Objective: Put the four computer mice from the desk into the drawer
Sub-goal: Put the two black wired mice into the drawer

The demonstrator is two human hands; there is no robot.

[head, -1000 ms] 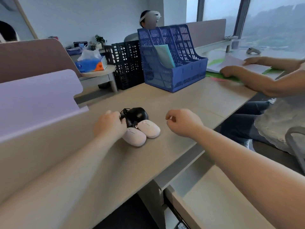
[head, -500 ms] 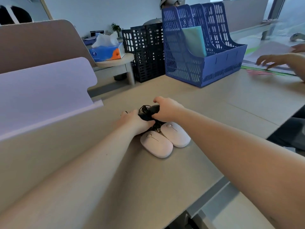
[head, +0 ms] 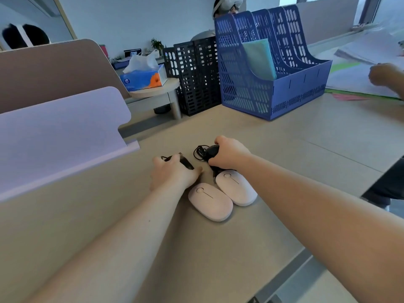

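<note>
Looking down at the desk point(head: 284, 171), we see our left hand point(head: 172, 173) curled over a black mouse point(head: 185, 161), the fingers bent around its body and pressing it against the desk top. Our right hand point(head: 229, 153) is closed in the same way on a second black mouse point(head: 211, 150), whose coiled black cable point(head: 200, 152) sticks out just to the left of the knuckles. The two grips are near each other but do not touch; a narrow strip of bare desk lies between them.

Just below the right grip lies a pale pink mouse point(head: 237, 186), and its front end nearly meets the heel of that hand. Another pale pink mouse point(head: 209, 201) lies touching its side, just right of the left wrist. Nobody holds these two.

Well beyond both grips stands a blue file rack point(head: 273, 84), with a black mesh rack point(head: 194, 77) on its left and a tissue box point(head: 143, 78) further left. We cannot see the drawer from this view.
</note>
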